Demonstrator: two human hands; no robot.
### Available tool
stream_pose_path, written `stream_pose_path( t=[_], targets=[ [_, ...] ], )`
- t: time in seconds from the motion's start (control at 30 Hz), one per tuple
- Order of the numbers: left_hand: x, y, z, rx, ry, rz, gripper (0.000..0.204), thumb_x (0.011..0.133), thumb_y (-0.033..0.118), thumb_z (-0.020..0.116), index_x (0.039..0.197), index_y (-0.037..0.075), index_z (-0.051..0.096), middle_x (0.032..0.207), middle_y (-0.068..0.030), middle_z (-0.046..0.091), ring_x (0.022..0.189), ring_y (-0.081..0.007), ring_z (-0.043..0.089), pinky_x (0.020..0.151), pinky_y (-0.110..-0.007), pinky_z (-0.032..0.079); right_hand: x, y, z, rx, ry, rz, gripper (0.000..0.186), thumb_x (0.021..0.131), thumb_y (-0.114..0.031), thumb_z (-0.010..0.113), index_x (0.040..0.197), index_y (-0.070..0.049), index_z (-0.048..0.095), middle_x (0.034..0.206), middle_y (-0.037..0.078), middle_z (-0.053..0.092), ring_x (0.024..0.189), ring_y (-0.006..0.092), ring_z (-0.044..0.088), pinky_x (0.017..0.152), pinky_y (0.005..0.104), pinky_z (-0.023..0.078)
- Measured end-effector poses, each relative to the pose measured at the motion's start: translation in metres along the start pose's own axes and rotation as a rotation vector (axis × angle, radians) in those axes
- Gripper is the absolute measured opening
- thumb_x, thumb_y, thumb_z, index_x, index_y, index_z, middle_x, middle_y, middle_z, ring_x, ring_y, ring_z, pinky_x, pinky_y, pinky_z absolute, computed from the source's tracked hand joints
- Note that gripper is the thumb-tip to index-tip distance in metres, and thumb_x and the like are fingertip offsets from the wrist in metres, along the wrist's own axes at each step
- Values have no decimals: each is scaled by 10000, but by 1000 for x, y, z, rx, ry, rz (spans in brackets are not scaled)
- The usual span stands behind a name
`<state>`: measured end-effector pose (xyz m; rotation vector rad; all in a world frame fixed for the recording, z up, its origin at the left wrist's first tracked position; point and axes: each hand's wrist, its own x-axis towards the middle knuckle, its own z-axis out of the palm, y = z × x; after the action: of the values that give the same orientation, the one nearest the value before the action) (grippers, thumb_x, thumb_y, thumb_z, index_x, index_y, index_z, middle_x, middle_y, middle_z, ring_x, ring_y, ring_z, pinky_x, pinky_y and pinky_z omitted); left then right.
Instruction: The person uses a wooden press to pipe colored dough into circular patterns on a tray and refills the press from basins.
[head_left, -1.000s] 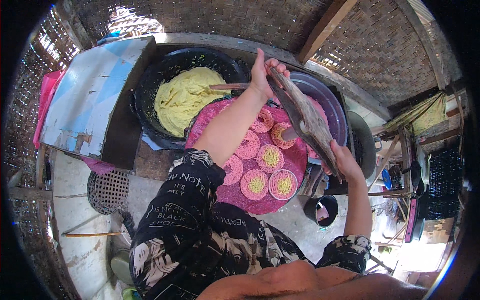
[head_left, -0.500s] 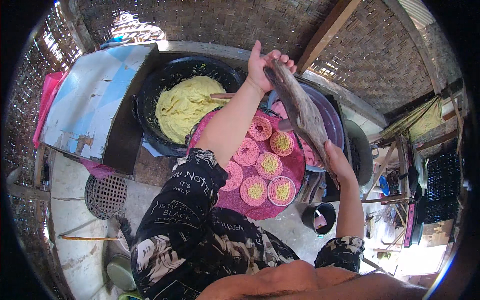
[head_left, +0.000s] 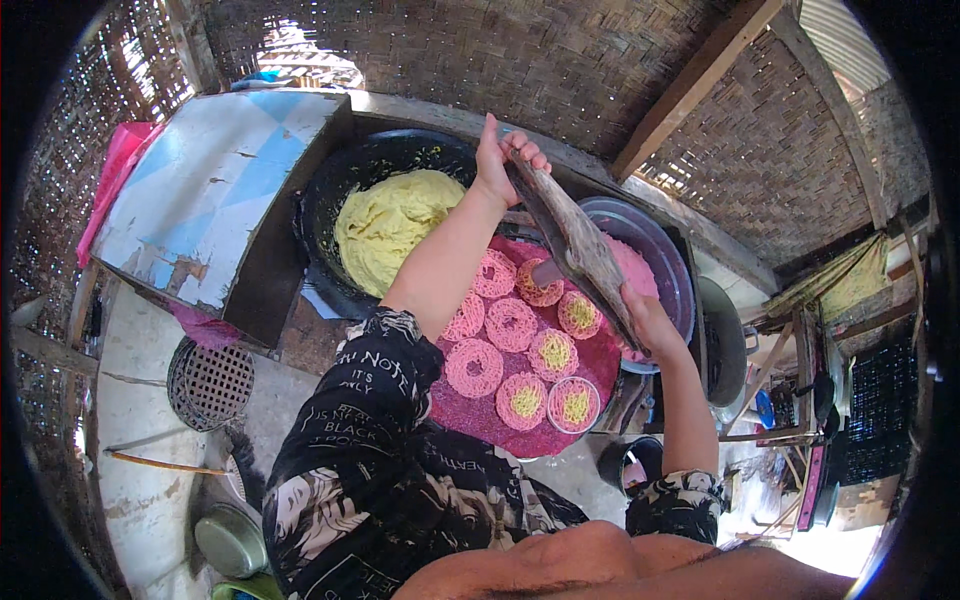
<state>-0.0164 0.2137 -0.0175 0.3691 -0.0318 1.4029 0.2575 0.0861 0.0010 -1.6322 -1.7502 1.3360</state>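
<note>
A long, weathered wooden dough press (head_left: 583,243) slants over the work area, a short smooth cylinder (head_left: 546,273) jutting from its underside. My left hand (head_left: 497,165) wraps its fingers round the far end, thumb pointing up. At the near end my right hand (head_left: 650,322) is closed on the wood, part of its grip hidden. Below lies a round pink-red tray (head_left: 470,408) carrying several lacy pink dough rings (head_left: 474,368). Some rounds (head_left: 521,401) have yellow strands in the middle, and one (head_left: 575,405) sits in a white-rimmed mould. The cylinder is over a pink round near the tray's far side.
Left of the tray stands a black basin (head_left: 318,215) with yellow dough (head_left: 398,222). A purple basin (head_left: 668,232) with pink dough (head_left: 632,270) is at the right, beside a dark pot (head_left: 722,335). A blue-and-white box (head_left: 205,190) rises at far left, near a woven basket (head_left: 210,385).
The view has shifted, so the tray shows more fully. Both hands still hold the press, which has come lower and nearer the rounds.
</note>
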Motion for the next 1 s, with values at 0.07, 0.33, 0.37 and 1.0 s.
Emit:
stream_pose_path(
  t=[0.07, 0.33, 0.37, 1.0],
  targets=[
    [-6, 1, -7, -23, 28, 4, 580, 770, 657, 330, 497, 146, 349, 477, -23, 400, 494, -234, 435, 586, -389, 374, 0, 0, 1, -36, -7, 4, 553, 835, -504, 409, 857, 18, 592, 616, 69, 553, 467, 152, 509, 431, 280, 412],
    [7, 0, -24, -41, -77, 20, 577, 760, 663, 345, 492, 152, 357, 461, -23, 400, 473, -218, 429, 546, -370, 360, 18, 19, 4, -198, 114, -96, 534, 833, -473, 435, 919, 33, 580, 660, 91, 557, 560, 147, 533, 506, 283, 418],
    [10, 2, -24, -42, -117, 5, 579, 757, 666, 342, 497, 150, 363, 465, -25, 406, 479, -217, 431, 546, -370, 359, 22, 24, 6, -185, 157, -154, 528, 834, -467, 438, 933, 33, 578, 679, 93, 559, 588, 143, 537, 525, 277, 421],
    [-39, 54, -2, 29, -12, 164, 596, 797, 634, 310, 872, 111, 587, 446, 32, 347, 444, -148, 396, 566, -344, 380, 37, -8, 40, -46, -86, -165, 551, 849, -496, 403, 901, 20, 588, 726, 74, 582, 600, 139, 511, 561, 279, 421]
  ],
)
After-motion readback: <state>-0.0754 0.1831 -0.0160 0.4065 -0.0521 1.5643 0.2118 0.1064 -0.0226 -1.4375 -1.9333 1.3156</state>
